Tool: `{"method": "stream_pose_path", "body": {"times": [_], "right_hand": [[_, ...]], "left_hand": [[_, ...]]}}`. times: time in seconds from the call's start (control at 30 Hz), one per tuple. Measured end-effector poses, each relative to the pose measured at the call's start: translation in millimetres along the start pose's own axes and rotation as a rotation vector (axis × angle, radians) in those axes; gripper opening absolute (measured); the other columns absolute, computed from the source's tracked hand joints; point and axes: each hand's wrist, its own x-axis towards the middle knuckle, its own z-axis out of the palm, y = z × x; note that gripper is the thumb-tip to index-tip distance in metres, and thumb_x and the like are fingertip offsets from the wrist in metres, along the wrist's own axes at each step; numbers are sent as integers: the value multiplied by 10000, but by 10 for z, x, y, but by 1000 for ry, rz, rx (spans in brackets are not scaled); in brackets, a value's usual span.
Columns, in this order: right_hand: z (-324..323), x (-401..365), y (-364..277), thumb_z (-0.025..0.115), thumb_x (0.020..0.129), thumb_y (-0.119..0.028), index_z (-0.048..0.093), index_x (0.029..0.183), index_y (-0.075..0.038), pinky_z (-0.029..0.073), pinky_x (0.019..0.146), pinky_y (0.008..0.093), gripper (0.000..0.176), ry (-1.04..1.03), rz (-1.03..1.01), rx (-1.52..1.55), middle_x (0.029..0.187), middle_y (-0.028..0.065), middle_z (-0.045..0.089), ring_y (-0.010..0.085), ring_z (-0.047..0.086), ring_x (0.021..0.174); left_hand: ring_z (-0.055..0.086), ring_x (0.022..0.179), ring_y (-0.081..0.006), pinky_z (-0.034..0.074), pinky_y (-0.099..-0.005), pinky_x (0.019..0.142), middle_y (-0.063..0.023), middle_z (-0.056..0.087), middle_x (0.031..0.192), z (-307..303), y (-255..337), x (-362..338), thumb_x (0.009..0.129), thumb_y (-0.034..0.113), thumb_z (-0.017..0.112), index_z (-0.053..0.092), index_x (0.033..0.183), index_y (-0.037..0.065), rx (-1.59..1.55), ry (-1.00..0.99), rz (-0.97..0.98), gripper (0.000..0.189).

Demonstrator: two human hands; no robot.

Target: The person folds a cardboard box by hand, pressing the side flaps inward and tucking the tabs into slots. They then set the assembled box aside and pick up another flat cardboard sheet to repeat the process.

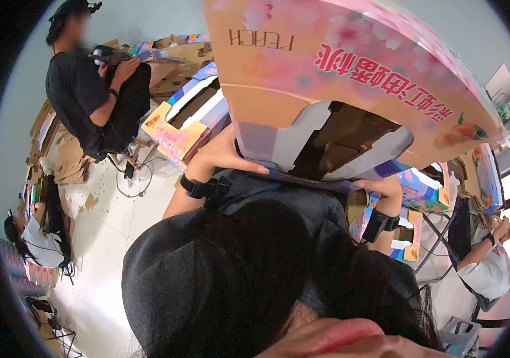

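Observation:
A large peach-printed cardboard carton (267, 104), pink and orange with blossoms, is held up in front of my chest. Its lettering appears upside down, and a wide cut-out opening shows a brown interior. My left hand (225, 154) is closed on the carton's near left side, its thumb lying along the edge below the opening. At the near right edge my right hand (382, 190) grips the same carton; most of its fingers are hidden. Both wrists wear black bands. Another printed carton (168, 134) with a similar opening stands just beyond my left hand.
More printed cartons (425, 190) stand at the right beside a folding-leg frame (436, 244). Flattened cardboard (76, 158) and scraps lie on the floor at left. A person in black (88, 89) sits there; others are at lower left (43, 244) and right (487, 274).

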Motion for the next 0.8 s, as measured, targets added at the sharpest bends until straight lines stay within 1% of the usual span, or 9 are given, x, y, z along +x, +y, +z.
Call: {"method": "stream_pose_path", "body": {"times": [0.03,0.13,0.2,0.27,0.33,0.37,0.43,0.6,0.8], "right_hand": [[4,-6,-32,899,527,-23,487,1364,5,405,1047,354,934,12,32,-1,1269,89,590,225,541,1199],[-6,-34,-123,901,584,-31,492,1360,3,412,1045,360,877,-21,-44,-265,1262,90,591,193,533,1193],[-51,64,-21,877,649,-36,506,1350,-7,432,1026,371,793,-129,253,-237,1238,94,601,177,548,1159],[-80,53,20,851,710,-53,529,1328,-17,452,1004,383,698,-175,366,-157,1210,102,612,162,562,1122],[64,23,-217,824,766,-84,561,1293,-27,472,980,395,592,-154,280,-34,1179,112,622,147,576,1082],[10,-46,-164,812,789,-133,549,1302,-29,478,970,407,586,-104,188,-217,1167,118,627,166,586,1074],[-1,-146,-193,789,795,-199,571,1255,-26,480,951,406,538,-15,23,-321,1162,121,632,176,592,1061],[66,-244,-377,731,810,-363,625,1137,-19,485,905,404,487,131,-491,-135,1150,129,646,200,608,1030],[91,-73,-347,662,828,-561,689,995,-10,491,850,402,577,156,-642,-114,1135,139,663,229,628,992]], "left_hand": [[492,1238,-221,376,-363,1062,-120,547,1317,-2,44,-8,562,295,954,474,1355,1,11,26,46,973],[493,1237,-217,382,-367,1055,-109,551,1328,-19,162,-57,552,323,960,509,1334,-7,46,106,185,961],[486,1245,-222,377,-372,1059,-112,542,1336,-34,271,-142,557,351,946,503,1339,-6,56,154,249,967],[479,1252,-226,372,-376,1062,-115,533,1343,-51,388,-225,561,378,933,497,1344,-6,47,180,279,974],[472,1259,-230,366,-381,1066,-119,525,1351,-69,477,-296,566,405,919,491,1349,-5,37,201,299,982],[469,1262,-232,364,-383,1068,-120,521,1354,-71,520,-307,569,419,912,488,1351,-5,32,215,307,986],[462,1270,-237,359,-388,1071,-123,512,1362,-76,573,-319,573,446,899,482,1356,-4,19,225,314,995],[444,1287,-247,346,-399,1080,-131,491,1380,-50,632,-388,585,515,865,468,1369,-3,16,265,322,1020],[423,1309,-260,331,-413,1091,-141,465,1403,-64,621,-272,599,597,824,450,1383,-2,-7,321,335,1055]]}}
